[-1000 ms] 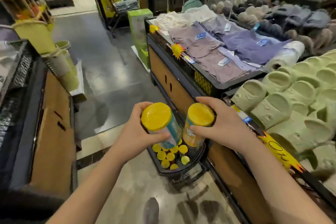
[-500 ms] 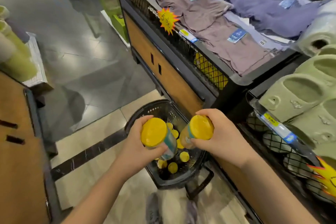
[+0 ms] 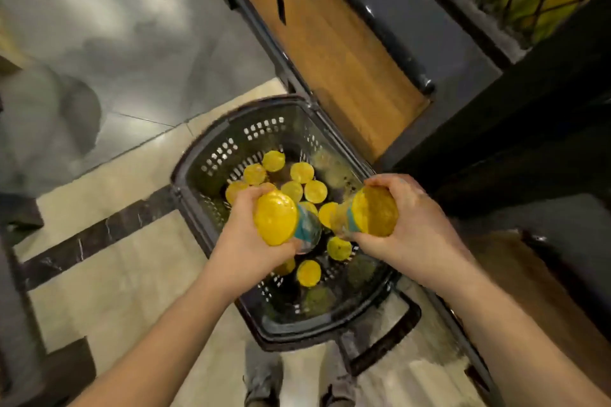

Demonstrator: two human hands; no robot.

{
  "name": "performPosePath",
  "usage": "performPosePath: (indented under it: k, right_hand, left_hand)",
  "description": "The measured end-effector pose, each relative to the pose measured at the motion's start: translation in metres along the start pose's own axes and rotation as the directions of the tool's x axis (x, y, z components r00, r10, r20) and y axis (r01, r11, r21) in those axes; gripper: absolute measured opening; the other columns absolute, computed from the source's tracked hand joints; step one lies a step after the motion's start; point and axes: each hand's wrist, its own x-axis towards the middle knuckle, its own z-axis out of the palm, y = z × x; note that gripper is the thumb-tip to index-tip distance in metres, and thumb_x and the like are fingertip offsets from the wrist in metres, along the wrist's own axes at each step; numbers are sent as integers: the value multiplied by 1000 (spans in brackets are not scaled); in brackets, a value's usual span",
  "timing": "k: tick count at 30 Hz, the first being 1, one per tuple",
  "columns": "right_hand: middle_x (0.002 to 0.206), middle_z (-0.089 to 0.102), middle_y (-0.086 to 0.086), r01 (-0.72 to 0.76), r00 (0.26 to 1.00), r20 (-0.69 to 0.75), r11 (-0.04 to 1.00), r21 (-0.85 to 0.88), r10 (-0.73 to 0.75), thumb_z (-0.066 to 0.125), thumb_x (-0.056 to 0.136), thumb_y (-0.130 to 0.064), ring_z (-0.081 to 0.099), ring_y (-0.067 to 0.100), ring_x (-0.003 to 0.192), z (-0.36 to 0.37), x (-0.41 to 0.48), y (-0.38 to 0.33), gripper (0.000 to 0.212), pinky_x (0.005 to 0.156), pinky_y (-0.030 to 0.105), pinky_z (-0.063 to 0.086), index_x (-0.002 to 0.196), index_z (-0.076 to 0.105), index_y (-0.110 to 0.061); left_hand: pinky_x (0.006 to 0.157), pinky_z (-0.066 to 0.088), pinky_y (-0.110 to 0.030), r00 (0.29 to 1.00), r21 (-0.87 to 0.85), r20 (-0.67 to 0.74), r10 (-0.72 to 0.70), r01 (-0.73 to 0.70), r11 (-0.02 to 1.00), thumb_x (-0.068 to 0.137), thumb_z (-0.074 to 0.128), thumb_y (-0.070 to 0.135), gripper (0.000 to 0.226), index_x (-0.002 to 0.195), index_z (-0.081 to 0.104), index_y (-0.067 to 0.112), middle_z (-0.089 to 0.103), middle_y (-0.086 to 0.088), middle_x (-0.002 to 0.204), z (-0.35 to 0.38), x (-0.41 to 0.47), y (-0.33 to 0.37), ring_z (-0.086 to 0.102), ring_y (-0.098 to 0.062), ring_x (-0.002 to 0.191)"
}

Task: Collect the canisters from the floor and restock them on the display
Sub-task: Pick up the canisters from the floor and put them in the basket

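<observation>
Nearest, the left hand (image 3: pixel 246 241) curls its fingers round the left canister (image 3: pixel 277 217), and the right hand (image 3: pixel 421 231) wraps its fingers round the right canister (image 3: pixel 375 215). Both canisters are yellow-lidded and tilted above the black basket (image 3: pixel 228 150) on the floor. Inside it stand around ten stored canisters (image 3: pixel 302 172), lids up, and beyond on the right is the wood-panelled display base (image 3: pixel 330 43).
</observation>
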Motion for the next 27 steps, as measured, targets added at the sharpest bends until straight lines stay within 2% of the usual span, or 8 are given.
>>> performPosePath:
  k: [4, 10, 13, 16, 18, 21, 24, 27]
  right_hand:
    - [119, 45, -20, -40, 999, 36, 999, 14, 39, 89, 70, -43, 46, 0, 106, 51, 17, 38, 68, 84, 21, 37, 126, 50, -38]
    - [120, 48, -21, -57, 992, 107, 998, -25, 59, 91, 69, -35, 49, 5, 110, 115, 38, 72, 70, 85, 28, 42, 126, 51, -35]
    - [125, 50, -13, -94, 985, 139, 993, -67, 102, 90, 70, -25, 48, 9, 109, 145, 49, 85, 70, 80, 26, 38, 128, 50, -28]
    - [133, 50, -1, -124, 972, 179, 980, -154, 151, 87, 71, -22, 54, 23, 117, 170, 59, 96, 68, 85, 36, 48, 128, 49, -20]
    - [132, 51, 4, -135, 965, 201, 975, -178, 171, 88, 71, -24, 55, 28, 118, 183, 65, 102, 67, 91, 40, 49, 125, 49, -16]
    - [131, 49, 5, -155, 953, 230, 969, -191, 198, 89, 71, -25, 56, 29, 115, 195, 72, 105, 66, 84, 37, 50, 122, 48, -14]
    - [130, 49, 5, -107, 958, 238, 969, -221, 160, 89, 72, -31, 55, 29, 114, 201, 78, 102, 67, 85, 40, 51, 121, 47, -14]
    - [130, 48, 3, 5, 950, 293, 938, -347, 104, 87, 75, -31, 52, 29, 120, 207, 80, 95, 68, 77, 34, 41, 126, 44, -16]
  left_hand:
    - [92, 46, -25, 999, 0, -18, -42, 42, 999, 58, 98, 33, 97, 130, 33, 37, 51, 10, 124, 27, 21, -50, 54, -8, 113]
    - [88, 42, -16, 1000, 70, -1, -19, 19, 997, 59, 97, 33, 100, 137, 35, 30, 50, 12, 123, 47, 33, -92, 52, 4, 110]
    - [87, 39, -11, 1000, 85, -13, -26, 28, 996, 59, 96, 32, 101, 140, 36, 26, 48, 9, 127, 53, 37, -102, 51, -1, 110]
    - [88, 40, -11, 1000, 101, -22, -3, 5, 995, 61, 96, 33, 98, 138, 36, 24, 49, 5, 127, 55, 41, -109, 51, -7, 114]
    - [93, 45, -19, 1000, 107, -16, 14, -12, 994, 62, 95, 36, 96, 138, 37, 24, 49, 2, 128, 54, 44, -114, 53, -10, 115]
    - [97, 51, -36, 1000, 109, -17, 20, -18, 994, 62, 93, 37, 94, 136, 37, 25, 49, 0, 129, 51, 49, -118, 54, -13, 115]
    - [99, 51, -38, 999, 125, -30, 15, -11, 992, 63, 94, 32, 94, 137, 36, 26, 49, 1, 129, 51, 53, -123, 53, -14, 116]
    - [101, 50, -41, 999, 103, -34, -16, 19, 994, 63, 95, 31, 95, 137, 36, 26, 49, -1, 130, 51, 59, -126, 54, -16, 117]
